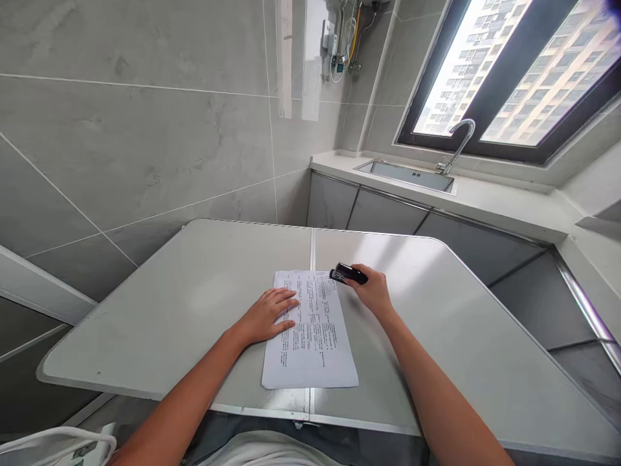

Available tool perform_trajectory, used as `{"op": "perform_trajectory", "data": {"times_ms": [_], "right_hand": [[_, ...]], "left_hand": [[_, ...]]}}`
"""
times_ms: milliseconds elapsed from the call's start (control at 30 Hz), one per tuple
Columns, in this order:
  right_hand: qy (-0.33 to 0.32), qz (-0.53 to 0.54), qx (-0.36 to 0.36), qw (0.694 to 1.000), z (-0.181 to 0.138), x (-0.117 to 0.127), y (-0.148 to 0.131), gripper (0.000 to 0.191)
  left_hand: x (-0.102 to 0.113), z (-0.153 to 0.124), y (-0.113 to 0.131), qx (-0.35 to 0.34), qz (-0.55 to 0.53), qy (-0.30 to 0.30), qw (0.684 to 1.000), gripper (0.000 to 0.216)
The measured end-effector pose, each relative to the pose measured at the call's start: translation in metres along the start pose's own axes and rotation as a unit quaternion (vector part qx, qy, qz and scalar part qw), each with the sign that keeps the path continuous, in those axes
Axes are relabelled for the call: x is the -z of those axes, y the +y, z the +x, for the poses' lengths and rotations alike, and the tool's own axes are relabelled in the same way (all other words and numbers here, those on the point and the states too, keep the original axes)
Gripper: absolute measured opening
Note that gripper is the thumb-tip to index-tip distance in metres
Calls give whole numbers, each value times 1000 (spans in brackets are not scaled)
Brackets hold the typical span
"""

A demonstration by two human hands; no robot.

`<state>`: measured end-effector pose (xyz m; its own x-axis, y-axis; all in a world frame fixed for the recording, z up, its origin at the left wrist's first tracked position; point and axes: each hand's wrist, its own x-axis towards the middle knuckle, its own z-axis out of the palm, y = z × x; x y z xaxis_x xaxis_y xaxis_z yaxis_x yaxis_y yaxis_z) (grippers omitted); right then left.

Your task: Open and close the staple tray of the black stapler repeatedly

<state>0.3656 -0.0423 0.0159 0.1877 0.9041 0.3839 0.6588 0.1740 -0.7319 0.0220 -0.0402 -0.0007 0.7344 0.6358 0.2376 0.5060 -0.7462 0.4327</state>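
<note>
Printed paper (310,362) lies flat on the white folding table (233,252), across its centre seam; whether it is one sheet or a stack I cannot tell. My left hand (269,315) rests on the paper's left side with its fingers spread. In my right hand (373,291) is a black stapler (350,274), gripped near its rear end. The stapler's front end reaches over the paper's upper right corner, its jaws apart. Whether the paper's edge sits between the jaws is too small to make out.
Beyond the table runs a counter (499,204) with a sink (410,175) and a tall faucet (458,147) under a window. A grey tiled wall (145,142) stands at the left. A white chair-like frame (58,443) shows at the lower left.
</note>
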Motion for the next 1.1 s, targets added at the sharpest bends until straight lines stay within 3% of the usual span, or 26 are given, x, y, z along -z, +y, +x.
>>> {"op": "perform_trajectory", "data": {"times_ms": [100, 200, 433, 633, 867, 1100], "right_hand": [[-20, -24, -64, 997, 8, 15, 18, 33], [-82, -24, -89, 992, 11, 26, 25, 37], [-295, 41, -13, 954, 4, 34, 9, 32], [-252, 36, 37, 966, 0, 20, 1, 39], [-265, -17, 97, 959, -2, 17, 1, 38], [-264, -40, 107, 958, -3, 13, -4, 38]], "left_hand": [[-1, -1, -1, 17, 29, -16, 999, 47], [-1, 0, -2, 24, 38, -11, 999, 46], [-1, 0, -2, 35, 39, -7, 999, 40], [2, 0, -2, 6, 28, -15, 999, 39], [2, 0, -3, 10, 18, -19, 1000, 38], [3, -1, -3, 9, 14, -15, 1000, 38]]}}
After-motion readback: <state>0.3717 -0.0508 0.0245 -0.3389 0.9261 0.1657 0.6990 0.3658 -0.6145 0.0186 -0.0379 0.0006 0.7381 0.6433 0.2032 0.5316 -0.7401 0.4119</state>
